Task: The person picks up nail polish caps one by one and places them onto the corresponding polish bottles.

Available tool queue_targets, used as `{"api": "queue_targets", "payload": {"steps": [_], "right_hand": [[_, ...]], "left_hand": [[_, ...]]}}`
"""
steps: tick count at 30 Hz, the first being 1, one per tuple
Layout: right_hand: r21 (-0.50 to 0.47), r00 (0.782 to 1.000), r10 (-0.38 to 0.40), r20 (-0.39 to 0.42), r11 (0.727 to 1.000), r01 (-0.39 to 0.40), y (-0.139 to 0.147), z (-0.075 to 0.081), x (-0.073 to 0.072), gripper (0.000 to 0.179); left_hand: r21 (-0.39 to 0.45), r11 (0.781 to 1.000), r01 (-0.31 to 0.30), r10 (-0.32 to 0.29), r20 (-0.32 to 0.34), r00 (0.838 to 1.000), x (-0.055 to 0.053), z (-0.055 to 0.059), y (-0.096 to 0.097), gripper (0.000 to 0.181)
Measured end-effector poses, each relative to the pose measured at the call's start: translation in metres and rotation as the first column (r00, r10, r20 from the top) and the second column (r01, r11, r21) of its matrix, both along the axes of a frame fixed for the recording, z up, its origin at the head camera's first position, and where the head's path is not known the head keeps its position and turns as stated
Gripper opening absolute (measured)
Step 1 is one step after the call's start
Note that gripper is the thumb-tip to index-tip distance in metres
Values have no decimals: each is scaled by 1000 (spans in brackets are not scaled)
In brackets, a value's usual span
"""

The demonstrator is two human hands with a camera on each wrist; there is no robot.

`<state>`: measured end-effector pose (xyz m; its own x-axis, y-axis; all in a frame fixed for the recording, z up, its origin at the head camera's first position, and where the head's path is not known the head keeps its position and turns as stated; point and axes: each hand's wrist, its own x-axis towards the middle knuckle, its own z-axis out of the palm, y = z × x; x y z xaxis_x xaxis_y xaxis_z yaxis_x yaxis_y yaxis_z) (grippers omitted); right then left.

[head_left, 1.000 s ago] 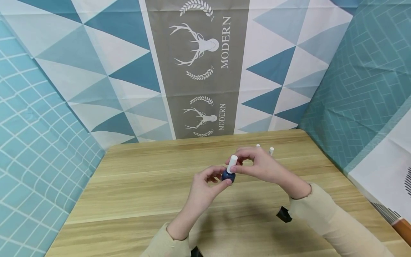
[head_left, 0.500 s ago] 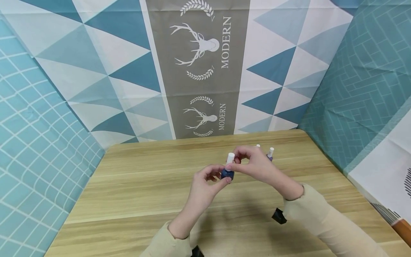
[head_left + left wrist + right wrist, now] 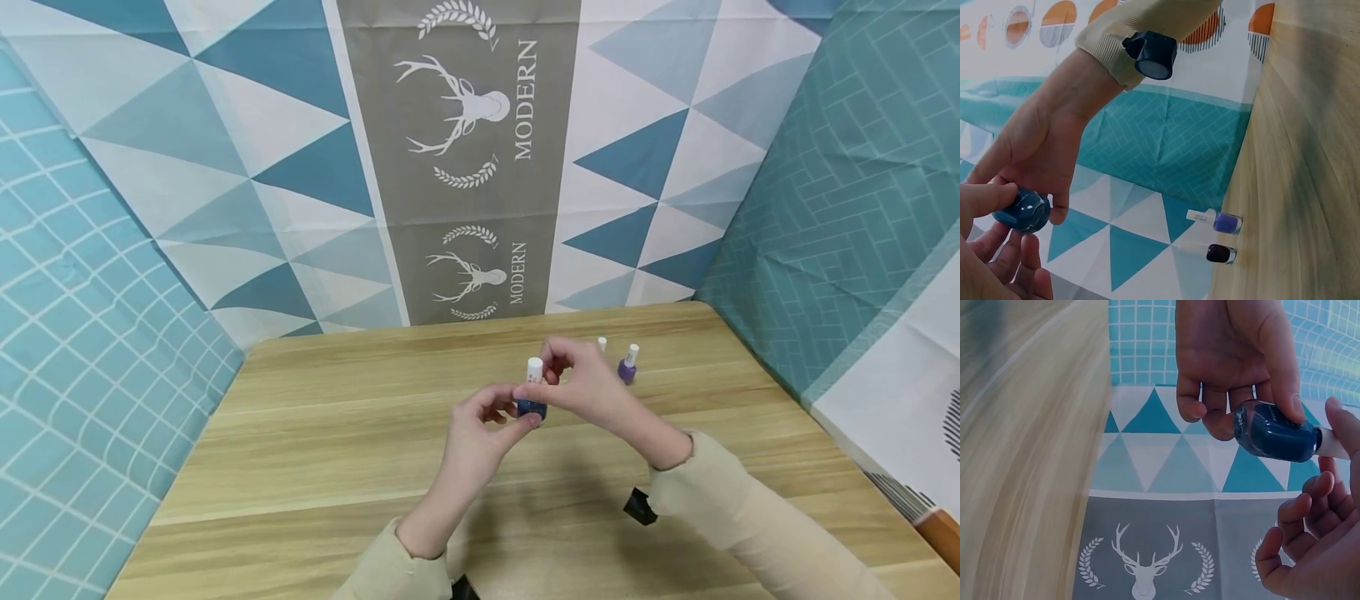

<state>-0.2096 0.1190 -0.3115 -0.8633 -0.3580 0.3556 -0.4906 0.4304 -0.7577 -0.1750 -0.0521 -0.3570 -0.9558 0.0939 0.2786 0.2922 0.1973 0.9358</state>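
Note:
A nail polish bottle with dark blue polish and a white cap is held up over the table. My left hand pinches its glass body between thumb and fingers. At the cap is my right hand, thumb across its base and fingers curled on the far side. The cap still sits on the bottle neck in the right wrist view. From the left wrist camera, the bottle's round base faces the lens, and the cap is hidden behind it.
On the wooden table, a purple nail polish bottle stands behind my right hand. A dark nail polish bottle is beside it, its cap showing above the hand. Patterned cloth hangs behind and at both sides.
My right hand has shifted left and turned round the cap, its thumb sliding left across it. The bottle has become more upright. More of the purple bottle shows. The left hand stays put.

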Motion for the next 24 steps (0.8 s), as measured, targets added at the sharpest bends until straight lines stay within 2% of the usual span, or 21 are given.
{"api": "queue_targets", "payload": {"steps": [4,6,11,13,15,24], "right_hand": [[-12,999,40,3,999,-40,3,-1,1,22],[-35,995,95,-15,995,-95,5,-1,2,24],[-80,963,250,-98,963,-258,9,0,1,24],[-89,953,283,-109,952,-293,10,0,1,22],[-90,950,294,-109,949,-304,10,1,2,21],[-62,961,259,-97,962,-266,13,1,3,19]], "left_hand": [[17,1000,7,-7,19,1000,-2,-3,1,26],[22,1000,11,-12,21,1000,-3,-4,1,27],[27,999,30,-31,6,1000,-1,-3,0,25],[34,999,43,-43,-4,999,0,-3,-1,25],[34,998,51,-51,-13,999,0,-4,-1,25],[42,998,53,-53,-16,998,2,-3,0,25]]}}
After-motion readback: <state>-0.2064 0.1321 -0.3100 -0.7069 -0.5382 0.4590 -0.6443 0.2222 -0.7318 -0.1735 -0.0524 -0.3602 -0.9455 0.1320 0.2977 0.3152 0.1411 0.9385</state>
